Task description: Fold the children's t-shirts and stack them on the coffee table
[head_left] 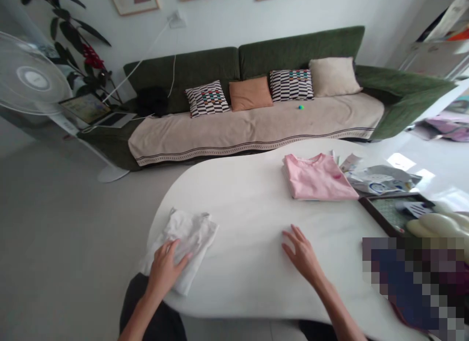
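At the left end of the white table (pixel 242 209) lies a white cloth garment (pixel 188 231), partly folded and crumpled on top. My left hand (pixel 166 267) is over its near left part, fingers spread; whether it presses on the cloth I cannot tell. My right hand (pixel 300 253) is above or on the bare tabletop near the middle, fingers apart, holding nothing. Farther back, beyond my right hand, a folded pink shirt (pixel 318 177) lies flat on top of other folded cloth.
On the table's right are a crumpled plastic package (pixel 383 179), a dark-rimmed tray (pixel 379 216) and a pale rounded object (pixel 439 226). A blurred-out patch covers the lower right. Behind the table stands a green sofa (pixel 205 70) with cushions; a fan (pixel 34 79) is at left.
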A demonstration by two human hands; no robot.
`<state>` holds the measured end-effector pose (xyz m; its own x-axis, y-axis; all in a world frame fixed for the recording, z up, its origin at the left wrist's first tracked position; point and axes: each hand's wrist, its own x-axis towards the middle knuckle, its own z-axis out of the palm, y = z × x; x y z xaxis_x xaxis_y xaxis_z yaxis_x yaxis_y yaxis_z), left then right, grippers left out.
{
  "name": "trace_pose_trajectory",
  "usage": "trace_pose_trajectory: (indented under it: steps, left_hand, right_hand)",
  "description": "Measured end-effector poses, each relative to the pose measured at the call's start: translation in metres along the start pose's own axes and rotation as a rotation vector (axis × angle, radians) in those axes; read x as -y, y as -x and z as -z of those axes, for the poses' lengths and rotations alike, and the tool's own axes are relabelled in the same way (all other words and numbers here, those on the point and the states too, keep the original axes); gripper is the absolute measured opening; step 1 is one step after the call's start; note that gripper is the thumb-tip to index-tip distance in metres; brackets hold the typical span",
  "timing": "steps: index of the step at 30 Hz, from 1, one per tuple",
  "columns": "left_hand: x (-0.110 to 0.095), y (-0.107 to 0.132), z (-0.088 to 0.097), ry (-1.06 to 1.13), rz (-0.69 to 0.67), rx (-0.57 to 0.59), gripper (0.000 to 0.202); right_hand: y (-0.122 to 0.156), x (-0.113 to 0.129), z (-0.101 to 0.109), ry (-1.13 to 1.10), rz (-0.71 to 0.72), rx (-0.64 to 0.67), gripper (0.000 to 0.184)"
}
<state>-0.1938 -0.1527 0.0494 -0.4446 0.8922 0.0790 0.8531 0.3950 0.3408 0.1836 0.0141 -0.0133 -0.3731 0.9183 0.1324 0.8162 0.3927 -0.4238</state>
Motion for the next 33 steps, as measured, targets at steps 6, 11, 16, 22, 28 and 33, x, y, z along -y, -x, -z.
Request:
trace_pose_trajectory:
  steps: [6,11,16,22,28,33]
  left_hand:
    - [-0.015,0.041,-0.030,-0.239,-0.025,-0.034,0.050]
    - [-0.078,0.059,-0.041,-0.071,-0.208,0.069,0.043]
    - [-0.137,0.100,-0.055,0.183,-0.429,0.282,0.053]
    - [-0.131,0.068,-0.056,0.572,-0.256,0.239,0.047]
    - [-0.124,-0.009,-0.048,0.872,0.138,0.432,0.052]
    - [-0.136,-0.024,-0.039,0.979,0.045,0.464,0.072]
  right_hand:
    - [0.087,0.074,-0.025,-0.101,-0.075,0.035,0.043]
    - [0.089,0.118,-0.019,-0.418,-0.047,0.053,0.035]
    - [0.082,0.124,-0.014,-0.826,-0.544,-0.085,0.052]
    - [0.077,0.094,0.010,-1.002,-0.723,-0.143,0.038]
    - [0.066,0.108,0.042,-1.101,-0.530,-0.061,0.027]
    - [0.082,0.139,0.077,-1.251,-0.158,0.245,0.029]
